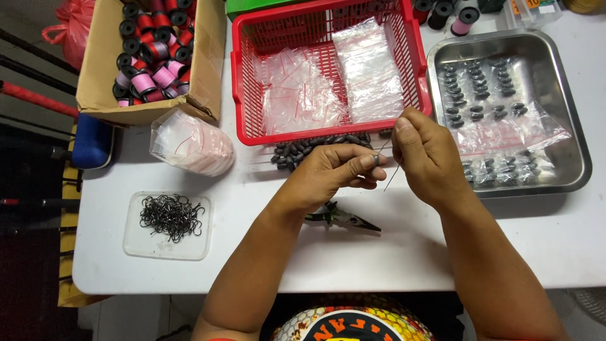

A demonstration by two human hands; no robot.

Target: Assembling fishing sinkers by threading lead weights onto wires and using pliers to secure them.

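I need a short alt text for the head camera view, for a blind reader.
Two hands, left hand and right hand, pinch a thin wire over a white table, before a red basket of clear bags, a pile of dark sinkers and a metal tray.

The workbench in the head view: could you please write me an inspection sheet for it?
Surface: white table, crowded along the far edge.
Job's things: left hand pinches a small dark sinker; right hand holds a thin wire; pile of dark sinkers behind.
Clutter: red basket of clear bags, steel tray of bagged sinkers, lid of hooks, box of thread spools, pliers.
Grippers: both hands closed on small parts.
Cables: nothing seen.
Surroundings: dark floor, red bag at left.
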